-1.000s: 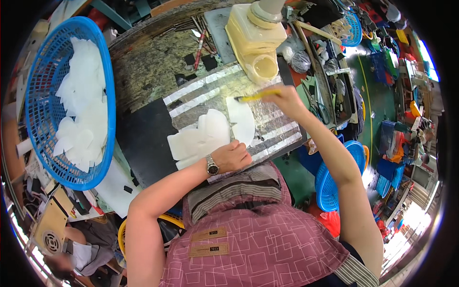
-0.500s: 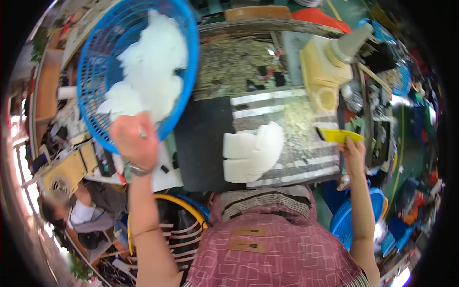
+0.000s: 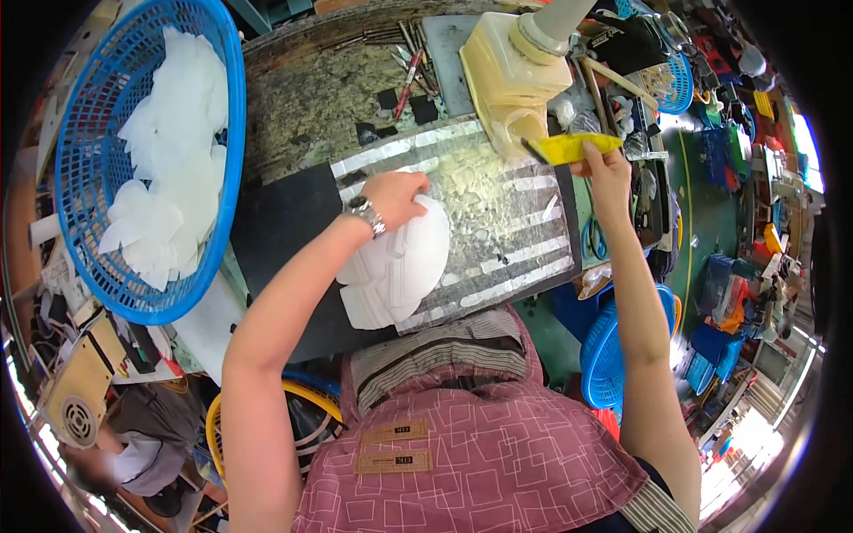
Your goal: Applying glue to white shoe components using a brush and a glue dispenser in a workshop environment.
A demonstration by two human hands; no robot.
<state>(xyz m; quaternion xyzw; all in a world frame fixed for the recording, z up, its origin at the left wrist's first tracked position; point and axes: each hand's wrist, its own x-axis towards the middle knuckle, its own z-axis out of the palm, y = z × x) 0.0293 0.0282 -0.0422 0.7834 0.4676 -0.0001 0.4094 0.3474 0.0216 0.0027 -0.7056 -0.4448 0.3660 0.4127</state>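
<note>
A stack of white cut-out sheet pieces (image 3: 418, 253) with rounded edges lies at the near left of the work board, partly over a black mat (image 3: 275, 240). My left hand (image 3: 395, 200), wearing a metal watch, is closed at the far edge of that stack, its fingertips on the white piece. My right hand (image 3: 609, 173) grips a yellow-handled brush (image 3: 577, 148). The dark brush tip is beside the open mouth of a cream plastic pot (image 3: 520, 124), which holds an upturned bottle. Whether the tip touches the pot I cannot tell.
A blue basket (image 3: 235, 169) of similar white pieces stands at the left. Red-handled cutters (image 3: 409, 84) and black scraps lie at the back of the worn table. Blue-handled scissors (image 3: 593, 238) are at the right. Another person (image 3: 147, 457) sits at the lower left.
My left hand has moved from the basket's edge rightward onto the white pieces. My right hand has brought the brush up to the pot's mouth. The whole view has shifted.
</note>
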